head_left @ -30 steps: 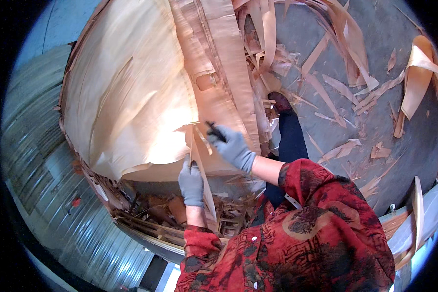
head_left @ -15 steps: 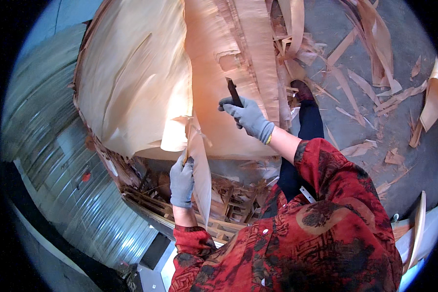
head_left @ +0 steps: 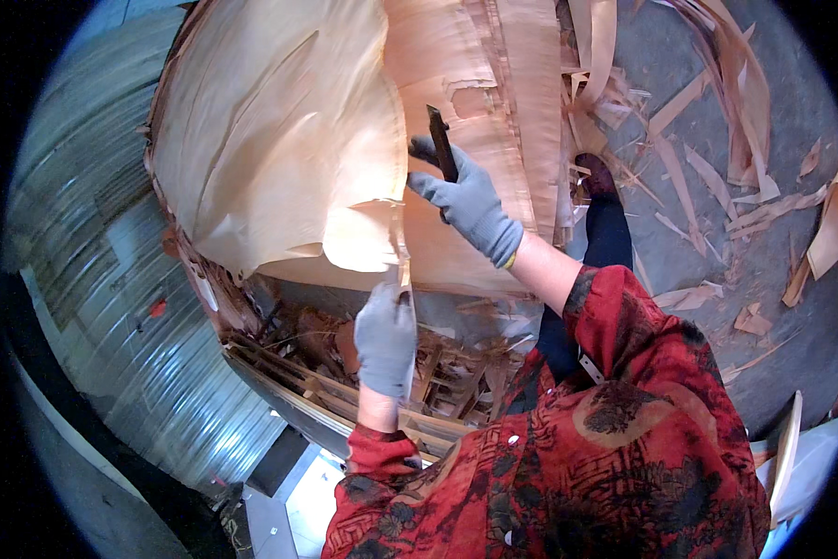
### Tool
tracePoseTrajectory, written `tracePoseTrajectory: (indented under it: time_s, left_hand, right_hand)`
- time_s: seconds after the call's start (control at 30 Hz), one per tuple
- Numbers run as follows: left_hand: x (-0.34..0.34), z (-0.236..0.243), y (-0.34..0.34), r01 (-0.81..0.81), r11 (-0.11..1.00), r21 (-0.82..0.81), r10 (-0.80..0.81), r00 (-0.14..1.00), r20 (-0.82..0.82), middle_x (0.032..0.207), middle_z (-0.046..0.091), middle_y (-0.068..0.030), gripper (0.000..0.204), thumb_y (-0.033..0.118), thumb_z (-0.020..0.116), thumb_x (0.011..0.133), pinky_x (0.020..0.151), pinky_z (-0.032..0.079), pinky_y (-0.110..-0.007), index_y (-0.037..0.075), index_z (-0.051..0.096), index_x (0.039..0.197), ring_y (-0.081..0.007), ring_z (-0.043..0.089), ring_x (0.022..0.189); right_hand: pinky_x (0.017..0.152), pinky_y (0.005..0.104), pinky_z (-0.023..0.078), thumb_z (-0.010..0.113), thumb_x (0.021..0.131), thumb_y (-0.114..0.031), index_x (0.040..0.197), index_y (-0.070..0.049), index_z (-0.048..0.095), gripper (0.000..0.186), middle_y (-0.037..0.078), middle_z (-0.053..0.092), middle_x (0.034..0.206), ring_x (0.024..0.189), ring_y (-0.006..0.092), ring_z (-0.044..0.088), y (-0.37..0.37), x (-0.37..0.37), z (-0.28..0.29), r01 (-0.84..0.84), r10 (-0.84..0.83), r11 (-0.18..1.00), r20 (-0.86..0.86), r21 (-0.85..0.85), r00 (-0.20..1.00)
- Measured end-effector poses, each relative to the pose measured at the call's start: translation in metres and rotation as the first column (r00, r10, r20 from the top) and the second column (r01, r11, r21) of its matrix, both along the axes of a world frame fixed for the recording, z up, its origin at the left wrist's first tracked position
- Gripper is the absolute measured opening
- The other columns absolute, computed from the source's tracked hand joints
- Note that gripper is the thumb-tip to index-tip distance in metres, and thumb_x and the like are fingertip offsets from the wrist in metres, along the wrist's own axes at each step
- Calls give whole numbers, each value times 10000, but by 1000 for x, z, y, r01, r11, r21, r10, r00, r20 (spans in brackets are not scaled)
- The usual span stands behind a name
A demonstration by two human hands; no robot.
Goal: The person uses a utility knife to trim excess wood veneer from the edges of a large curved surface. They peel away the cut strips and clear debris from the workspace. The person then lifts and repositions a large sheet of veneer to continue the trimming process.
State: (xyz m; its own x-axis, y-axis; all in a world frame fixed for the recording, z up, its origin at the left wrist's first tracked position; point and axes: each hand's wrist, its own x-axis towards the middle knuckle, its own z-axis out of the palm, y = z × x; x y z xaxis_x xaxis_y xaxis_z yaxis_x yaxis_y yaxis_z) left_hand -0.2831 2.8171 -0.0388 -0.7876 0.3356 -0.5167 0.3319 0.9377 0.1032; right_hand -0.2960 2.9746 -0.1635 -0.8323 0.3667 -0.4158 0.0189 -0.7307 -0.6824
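Observation:
Both hands wear grey gloves. My left hand [head_left: 386, 340] is closed around the lower end of a narrow veneer strip [head_left: 403, 250] at the near edge of a large pale wood veneer sheet [head_left: 279, 140]. My right hand [head_left: 475, 210] grips a dark utility knife [head_left: 441, 144], its tip pointing up and away from me. The fingertips of that hand are beside the sheet's right edge, and I cannot tell if they touch it. More veneer layers [head_left: 531, 121] lie beneath and to the right, one with a squarish torn patch [head_left: 472, 100].
Veneer scraps [head_left: 685, 186] litter the grey floor [head_left: 661, 121] on the right, near my foot [head_left: 598, 177]. Below the stack's near edge are wooden slats [head_left: 330, 396] with broken offcuts. Shiny corrugated sheeting [head_left: 102, 270] runs along the left. A curled veneer piece [head_left: 834, 214] lies far right.
My left hand has moved right with the strip, which now shows narrower. The right hand, still holding the knife, has shifted slightly left, closer to the pale sheet's edge.

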Motion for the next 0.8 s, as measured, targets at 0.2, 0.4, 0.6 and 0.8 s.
tracePoseTrajectory:
  time_s: [0.2, 0.4, 0.6, 0.8]
  left_hand:
    - [22, -24, 17, 312, 942, -124, -327, 935, -135, 982, 590, -201, 413, 141, 563, 771, 754, 467, -404, -38, 484, 1135, -347, 586, 865]
    - [-3, -3, 24, 114, 971, 211, 10, 859, -512, 1199, 490, -216, 722, 288, 700, 735, 992, 287, -440, -12, 360, 1297, -331, 287, 1261]
    - [-74, -16, 43, 243, 970, 14, -161, 686, -710, 1098, 551, -197, 498, 260, 622, 805, 1017, 215, -452, -7, 480, 1200, -382, 240, 1257]
    - [-107, -25, 42, -391, 710, 586, 619, 744, -253, 725, 564, -17, 324, 276, 520, 887, 578, 390, -215, -31, 617, 925, -91, 480, 650]
  right_hand:
    - [790, 278, 456, 666, 732, -167, 1189, -19, 492, 511, 140, 608, 1052, 931, 147, 586, 7, -25, 3, -85, 101, 985, -107, 149, 989]
    - [622, 279, 478, 554, 727, -76, 1233, -64, 469, 513, 170, 627, 904, 613, 153, 595, 6, -27, 13, -200, 214, 946, -31, 254, 976]
    - [679, 202, 424, 596, 750, -31, 1291, 19, 367, 590, 25, 560, 949, 777, 52, 494, -6, -28, 22, -102, 115, 987, -104, 123, 988]
    - [524, 173, 367, 608, 828, -204, 1202, -3, 488, 441, -24, 530, 810, 614, 27, 460, 8, -23, 19, -344, 311, 909, -169, -234, 935]
